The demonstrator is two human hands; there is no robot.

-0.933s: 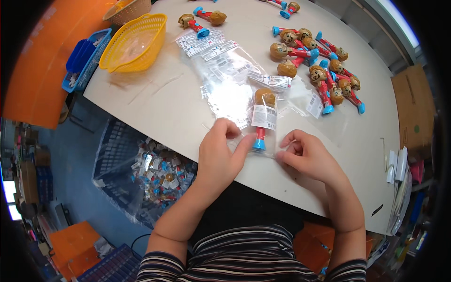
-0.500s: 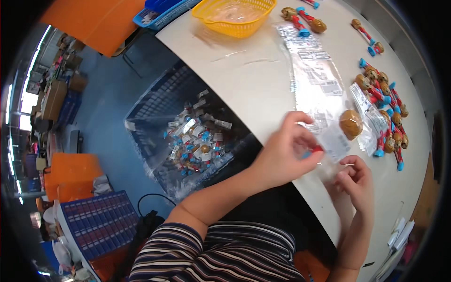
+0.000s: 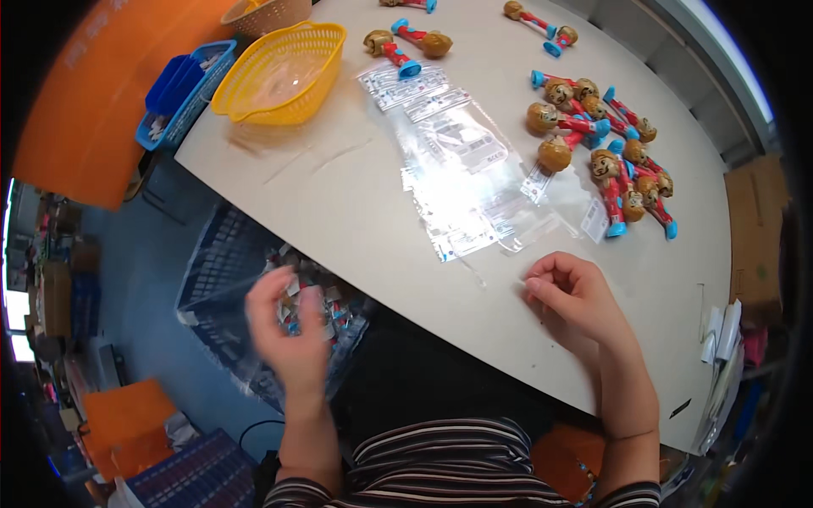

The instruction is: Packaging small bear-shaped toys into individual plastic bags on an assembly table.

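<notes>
Out past the table's left edge, my left hand (image 3: 292, 326) is over a blue plastic crate (image 3: 216, 254) with its fingers apart and nothing in them. My right hand (image 3: 580, 296) rests by the near part of the table, thumb and fingertips pinched together; a tiny pale bit shows at the tips, too small to name. Ahead of it lie flat clear plastic bags (image 3: 461, 157) with printed labels, some overlapping. To their right is a loose heap of toy figures (image 3: 605, 165) with golden-brown heads, red bodies and blue bases.
Small bagged items (image 3: 334, 309) fill the lined crate below the table. A yellow basket (image 3: 326, 76) and a blue tray (image 3: 212, 80) stand at the far left. More figures (image 3: 411, 42) lie at the back. A grey panel (image 3: 677, 76) edges the table's far right.
My left hand has swung left from the table to above the crate, and the bagged figure it held is out of it. My right hand stays by the table, now more closed. The view has shifted right.
</notes>
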